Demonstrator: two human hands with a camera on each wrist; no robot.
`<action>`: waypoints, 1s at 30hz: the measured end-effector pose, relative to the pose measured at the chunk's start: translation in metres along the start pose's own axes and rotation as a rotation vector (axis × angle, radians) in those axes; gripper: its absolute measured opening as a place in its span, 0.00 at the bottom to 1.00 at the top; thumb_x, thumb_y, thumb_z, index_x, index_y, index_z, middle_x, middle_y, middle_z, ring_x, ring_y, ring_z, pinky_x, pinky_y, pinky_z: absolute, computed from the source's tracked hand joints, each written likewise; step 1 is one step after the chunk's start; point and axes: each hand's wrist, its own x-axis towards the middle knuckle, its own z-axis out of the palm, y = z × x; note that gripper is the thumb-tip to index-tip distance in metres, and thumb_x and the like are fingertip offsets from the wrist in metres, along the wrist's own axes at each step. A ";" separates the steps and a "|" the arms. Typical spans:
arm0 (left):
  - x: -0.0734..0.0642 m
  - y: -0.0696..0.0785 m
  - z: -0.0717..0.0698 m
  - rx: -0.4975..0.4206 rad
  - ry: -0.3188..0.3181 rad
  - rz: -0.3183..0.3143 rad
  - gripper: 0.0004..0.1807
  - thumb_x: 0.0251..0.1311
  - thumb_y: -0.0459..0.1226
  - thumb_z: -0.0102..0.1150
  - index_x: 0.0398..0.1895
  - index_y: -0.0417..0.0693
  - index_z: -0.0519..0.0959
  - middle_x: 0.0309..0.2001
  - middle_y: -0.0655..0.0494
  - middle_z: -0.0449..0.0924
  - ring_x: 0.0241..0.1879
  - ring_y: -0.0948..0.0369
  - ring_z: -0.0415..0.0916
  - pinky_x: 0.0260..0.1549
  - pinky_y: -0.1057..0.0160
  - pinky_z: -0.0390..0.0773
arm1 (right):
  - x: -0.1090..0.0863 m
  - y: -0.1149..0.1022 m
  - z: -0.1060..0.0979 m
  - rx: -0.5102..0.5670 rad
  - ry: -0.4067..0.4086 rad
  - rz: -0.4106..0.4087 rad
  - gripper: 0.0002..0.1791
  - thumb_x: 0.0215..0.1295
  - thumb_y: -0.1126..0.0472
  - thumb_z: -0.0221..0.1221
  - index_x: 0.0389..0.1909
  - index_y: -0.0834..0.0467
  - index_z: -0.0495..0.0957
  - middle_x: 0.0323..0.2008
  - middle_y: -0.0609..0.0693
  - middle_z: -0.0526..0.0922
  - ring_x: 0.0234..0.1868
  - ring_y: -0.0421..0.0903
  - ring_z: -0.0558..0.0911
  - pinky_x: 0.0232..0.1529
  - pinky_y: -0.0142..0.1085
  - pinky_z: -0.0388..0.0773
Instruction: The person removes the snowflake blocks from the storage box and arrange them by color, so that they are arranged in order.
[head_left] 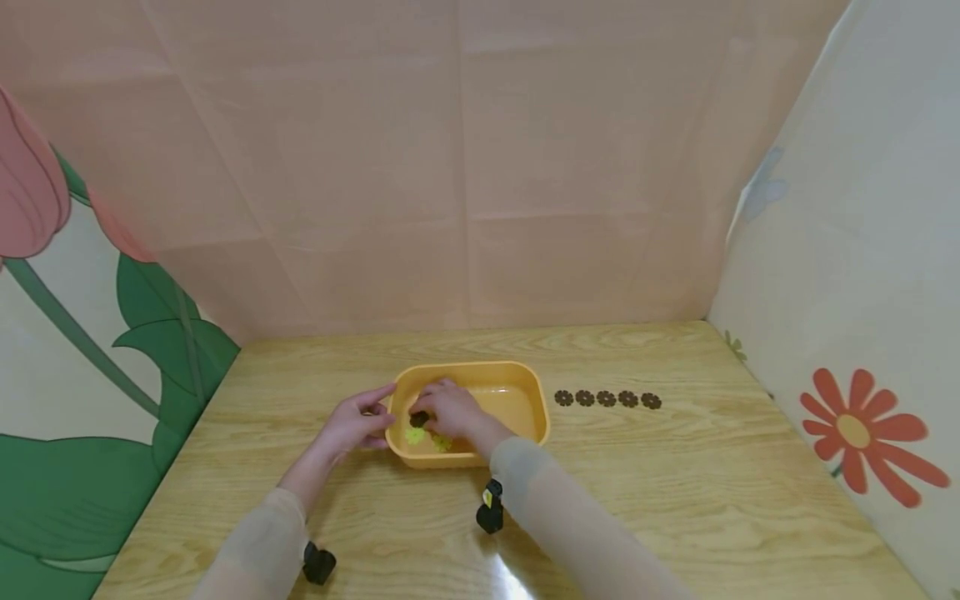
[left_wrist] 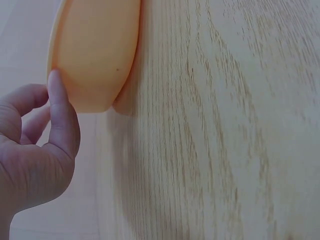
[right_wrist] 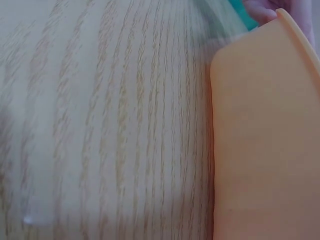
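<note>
A shallow yellow-orange plastic tub [head_left: 517, 417] stands on the wooden table. At its left end my left hand [head_left: 360, 423] holds the rim; in the left wrist view the thumb [left_wrist: 59, 95] lies along the tub wall. My right hand [head_left: 453, 410] reaches inside the tub, its fingers pinching a dark brown flower-shaped piece [head_left: 418, 419]. Yellow flower-shaped pieces [head_left: 414, 435] lie on the tub's floor below these fingers, partly hidden by the hand. The right wrist view shows the tub's outer wall [right_wrist: 265, 135] but not the right hand.
To the right of the tub, several brown flower-shaped pieces [head_left: 606, 398] lie in a row on the table [head_left: 637, 475]. A pink sheet [head_left: 465, 167] hangs behind the table. Printed flower panels [head_left: 855, 433] flank both sides.
</note>
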 end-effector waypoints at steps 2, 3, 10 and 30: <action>0.000 0.000 0.000 -0.003 -0.002 0.002 0.33 0.63 0.24 0.59 0.72 0.43 0.66 0.37 0.49 0.68 0.28 0.60 0.74 0.26 0.63 0.87 | 0.000 0.001 0.001 0.006 0.006 0.012 0.16 0.63 0.57 0.67 0.52 0.46 0.85 0.54 0.45 0.80 0.54 0.47 0.73 0.55 0.39 0.74; 0.000 0.000 0.000 -0.004 -0.004 0.003 0.33 0.63 0.24 0.58 0.72 0.42 0.66 0.37 0.49 0.68 0.28 0.60 0.74 0.26 0.63 0.87 | 0.000 0.001 0.001 0.011 0.008 0.019 0.15 0.63 0.57 0.68 0.51 0.45 0.85 0.54 0.45 0.80 0.53 0.47 0.73 0.54 0.39 0.74; 0.000 0.000 0.001 -0.007 -0.002 0.004 0.32 0.63 0.24 0.59 0.72 0.42 0.66 0.38 0.48 0.68 0.29 0.60 0.75 0.27 0.62 0.87 | 0.001 0.003 0.003 0.074 -0.008 0.070 0.12 0.60 0.57 0.70 0.45 0.47 0.84 0.49 0.44 0.80 0.50 0.46 0.72 0.54 0.39 0.73; 0.001 -0.001 -0.001 -0.020 -0.011 0.006 0.33 0.63 0.24 0.59 0.72 0.42 0.66 0.38 0.49 0.68 0.28 0.60 0.74 0.28 0.63 0.87 | 0.000 0.000 -0.008 0.085 0.025 0.087 0.14 0.56 0.51 0.72 0.39 0.53 0.83 0.34 0.41 0.80 0.40 0.43 0.71 0.45 0.33 0.73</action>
